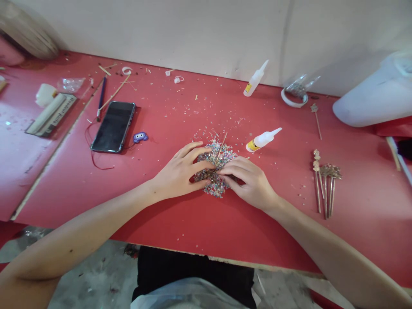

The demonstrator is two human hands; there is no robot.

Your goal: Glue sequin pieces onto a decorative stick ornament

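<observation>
A heap of small glittering beads or rhinestones lies on the red table between my hands. My left hand rests at its left side with the fingers spread and the fingertips in the beads. From the right, my right hand reaches into the middle of the heap, thumb and fingers pinched together. Whatever is between those fingertips is hidden or too small to make out. A thin gold-coloured stick leans up out of the heap just beyond both hands. Loose beads lie scattered around the far side.
Two glue bottles stand beyond my right hand. Bead-topped sticks lie to the right, near a tape roll and a large white cylinder. A phone, a purple charm and a brush lie left.
</observation>
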